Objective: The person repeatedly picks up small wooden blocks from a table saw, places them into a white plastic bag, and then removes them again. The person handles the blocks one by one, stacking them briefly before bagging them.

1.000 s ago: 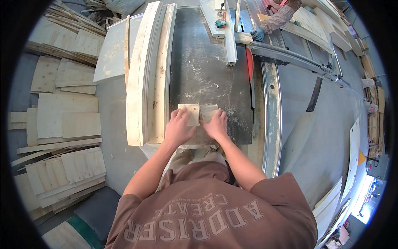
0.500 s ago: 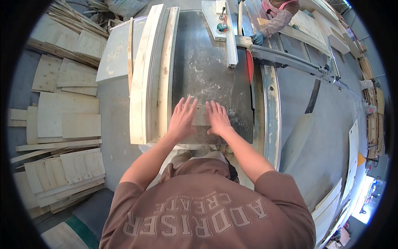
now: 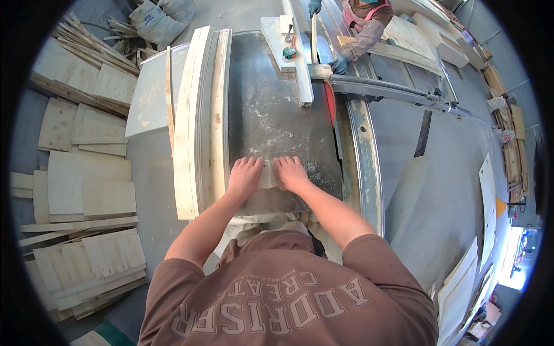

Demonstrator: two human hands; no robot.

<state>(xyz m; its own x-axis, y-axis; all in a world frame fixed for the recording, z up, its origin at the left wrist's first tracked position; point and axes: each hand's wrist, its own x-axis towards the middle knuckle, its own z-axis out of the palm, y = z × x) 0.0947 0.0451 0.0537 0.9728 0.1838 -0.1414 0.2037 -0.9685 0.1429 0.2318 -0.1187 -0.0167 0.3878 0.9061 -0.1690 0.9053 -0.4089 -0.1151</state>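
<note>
Near the front edge of a dark saw table [image 3: 277, 109], a small pale wood piece [image 3: 266, 175] lies between my two hands. My left hand [image 3: 246, 172] curls its fingers over the left side of the piece. On the opposite side my right hand [image 3: 290, 172] is bent over it in the same way. The fingers and palms hide most of the piece, so its full size does not show. Long light boards [image 3: 199, 127] lie along the table to the left of my left hand.
A red blade guard [image 3: 330, 104] stands at the table's right side, beside a metal rail [image 3: 369, 155]. At the far end, a co-worker's gloved hand [image 3: 339, 64] is by a wood beam [image 3: 319, 71]. Stacked wood panels [image 3: 89, 179] fill the floor at left.
My hands have gone from spread fingers to fingers curled on the wood piece. The co-worker's second gloved hand now shows at the far end. The whole view has shifted slightly.
</note>
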